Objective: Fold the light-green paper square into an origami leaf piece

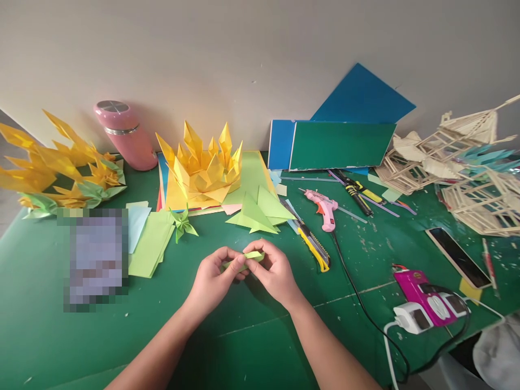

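My left hand [214, 276] and my right hand [274, 271] meet over the green table [81, 346], both pinching a small folded strip of light green paper [248, 257]. The fingers of each hand are closed on an end of it. Just beyond the hands lie folded light green paper shapes [260, 212] and a small green paper star [182, 223]. A large yellow paper lotus [203, 168] stands behind them on a stack of coloured sheets.
A yellow utility knife [313, 247] and a pink glue gun [324, 208] lie right of the hands, its black cord running to a power strip [426, 310]. A phone [458, 257], wooden stick models [455, 162], a pink flask [125, 134], green sheets [151, 245] and yellow paper flowers [60, 168] surround them.
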A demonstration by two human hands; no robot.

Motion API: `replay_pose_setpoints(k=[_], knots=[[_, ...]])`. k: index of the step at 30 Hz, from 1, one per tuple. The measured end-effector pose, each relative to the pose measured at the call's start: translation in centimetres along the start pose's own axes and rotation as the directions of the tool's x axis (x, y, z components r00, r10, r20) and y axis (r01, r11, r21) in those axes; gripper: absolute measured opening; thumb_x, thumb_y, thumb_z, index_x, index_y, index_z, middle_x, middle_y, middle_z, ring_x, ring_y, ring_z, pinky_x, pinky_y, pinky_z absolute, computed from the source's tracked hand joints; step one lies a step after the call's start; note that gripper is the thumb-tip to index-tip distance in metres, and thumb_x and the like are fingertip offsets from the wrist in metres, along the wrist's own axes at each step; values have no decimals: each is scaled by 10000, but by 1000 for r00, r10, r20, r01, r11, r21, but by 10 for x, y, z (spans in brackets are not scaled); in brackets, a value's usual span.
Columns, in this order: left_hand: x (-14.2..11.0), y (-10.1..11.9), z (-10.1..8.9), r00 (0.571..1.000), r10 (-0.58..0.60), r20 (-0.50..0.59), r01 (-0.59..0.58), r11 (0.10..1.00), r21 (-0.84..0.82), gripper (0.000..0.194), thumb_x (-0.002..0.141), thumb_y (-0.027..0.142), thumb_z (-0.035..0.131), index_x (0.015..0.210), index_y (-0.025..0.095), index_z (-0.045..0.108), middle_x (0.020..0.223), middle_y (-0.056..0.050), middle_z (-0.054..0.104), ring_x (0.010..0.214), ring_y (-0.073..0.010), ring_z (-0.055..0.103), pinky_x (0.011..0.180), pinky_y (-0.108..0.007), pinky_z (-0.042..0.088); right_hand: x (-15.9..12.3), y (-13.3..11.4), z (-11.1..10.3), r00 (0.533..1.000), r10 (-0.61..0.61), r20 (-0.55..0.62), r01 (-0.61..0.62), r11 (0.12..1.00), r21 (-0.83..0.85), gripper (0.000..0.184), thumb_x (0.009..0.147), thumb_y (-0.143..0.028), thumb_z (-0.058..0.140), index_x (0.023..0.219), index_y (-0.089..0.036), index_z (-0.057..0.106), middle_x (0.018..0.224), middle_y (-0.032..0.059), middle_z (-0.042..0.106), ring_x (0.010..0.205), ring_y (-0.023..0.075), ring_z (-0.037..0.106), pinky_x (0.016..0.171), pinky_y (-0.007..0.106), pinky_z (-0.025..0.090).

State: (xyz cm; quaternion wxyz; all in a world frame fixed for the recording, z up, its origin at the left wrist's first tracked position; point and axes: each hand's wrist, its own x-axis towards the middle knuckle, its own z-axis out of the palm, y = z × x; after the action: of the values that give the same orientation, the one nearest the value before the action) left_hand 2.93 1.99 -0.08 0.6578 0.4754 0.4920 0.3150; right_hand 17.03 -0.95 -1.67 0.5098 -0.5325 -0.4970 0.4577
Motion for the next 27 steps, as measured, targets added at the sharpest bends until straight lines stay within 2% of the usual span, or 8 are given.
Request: replay_pose_setpoints(k=[3,6,12,20,27], knots=[[1,1,-2,999,-29,38,31,998,-51,401,644,553,697,680,166,601,605,-10,655,586,-149,642,603,-268,529,1,0,-2,999,34,15,-35,997,74,135,765,-315,656,823,-207,601,751,-5,589,638,129,563,594,246,493],[2,0,-3,998,-42,55,45,998,-54,399,662,552,686,694,165,600,610,-18,673,559,-141,632,589,-263,518,2,-1,-3,999,32,16,-33,996,77,131,762,-321,664,817,-213,615,750,-5,595,649,134,568,603,248,499],[3,-1,0,999,-41,4,41,999,-29,395,653,554,683,665,169,593,590,-23,675,541,-141,622,546,-250,498,2,-3,-3,999,-10,41,8,998,56,97,804,-317,625,833,-225,637,806,9,585,687,139,584,604,249,529],[2,-3,1,999,-28,-42,29,999,29,366,634,529,689,647,174,602,558,-13,665,496,-135,605,517,-247,492,0,0,3,999,-49,-20,48,999,-21,88,809,-301,597,805,-216,621,784,5,577,655,132,578,556,237,537],[1,-1,0,1000,21,3,-21,999,47,363,679,533,658,692,170,638,634,-27,684,590,-159,642,594,-267,531,0,3,4,998,-25,-63,23,999,-36,107,806,-311,596,809,-204,601,773,12,579,607,124,570,540,238,533]])
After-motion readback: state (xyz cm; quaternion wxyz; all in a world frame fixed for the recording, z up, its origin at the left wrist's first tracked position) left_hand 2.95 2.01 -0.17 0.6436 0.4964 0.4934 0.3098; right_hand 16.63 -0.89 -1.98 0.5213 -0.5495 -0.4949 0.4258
